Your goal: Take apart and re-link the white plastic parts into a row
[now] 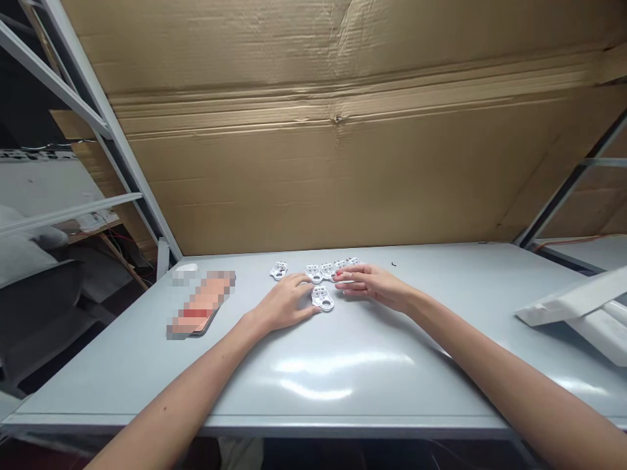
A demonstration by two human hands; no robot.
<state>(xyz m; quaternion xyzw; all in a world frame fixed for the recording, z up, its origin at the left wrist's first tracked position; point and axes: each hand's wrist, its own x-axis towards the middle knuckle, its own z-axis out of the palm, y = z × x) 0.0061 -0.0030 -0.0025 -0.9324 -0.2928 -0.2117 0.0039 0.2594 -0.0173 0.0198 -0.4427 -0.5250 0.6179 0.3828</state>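
Several small white plastic plates with round holes lie on the grey table (313, 365), and one flat plate (322, 299) sits between my hands. My left hand (287, 303) rests palm down, its fingertips beside that plate. Another plate (279, 270) lies just beyond my left fingers. My right hand (372, 287) reaches in from the right, with its fingers over a tight row of plates (327, 271). A thin white edge shows by my right fingertips, and I cannot tell whether they hold it.
A pixelated, blurred flat object (200, 303) and a white oval object (186, 267) lie at the table's left. White foam packing (573, 307) sits on the right. A large cardboard sheet (313, 130) stands behind the table, with a metal rack (83, 104) at left.
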